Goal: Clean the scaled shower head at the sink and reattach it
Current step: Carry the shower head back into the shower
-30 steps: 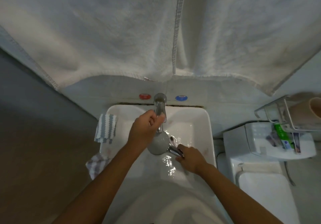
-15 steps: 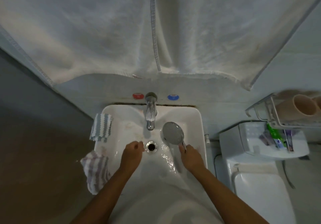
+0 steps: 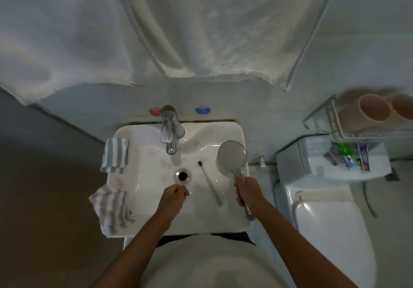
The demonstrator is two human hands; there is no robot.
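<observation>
R hand [image 3: 247, 190] grips the chrome handle of the shower head [image 3: 232, 155], fingers wrapped round it; the handle's lower end pokes out below the palm, over the sink's front-right rim. The round face of the head sits up and away from the R hand, over the right side of the sink [image 3: 143, 223], tilted so the pale spray plate faces the camera. L hand [image 3: 173, 196] is over the basin just in front of the drain [image 3: 182, 175], fingers curled in loosely; can't tell if anything small is pinched in them, nothing visible. So the head is well apart from the L hand, w/ a toothbrush [image 3: 210, 183] lying in the wet basin between the two hands, bristle end toward the back wall, handle toward the person. Tap [image 3: 169, 136] at back centre, spout pointing down at the basin; red knob [image 3: 155, 111] to its left & blue knob [image 3: 202, 110] to its right on the wall. Blue-striped cloth [image 3: 115, 158] hangs over the sink's left rim; purple-striped cloth [image 3: 110, 209] draped on the front-left corner. Big white towel [image 3: 201, 26] hangs above. Toilet [image 3: 330, 227] just beside the sink on the right; wire rack [image 3: 330, 120] above it holds two beige cups [image 3: 373, 110], w/ tubes [image 3: 348, 158] on the cistern top below.
</observation>
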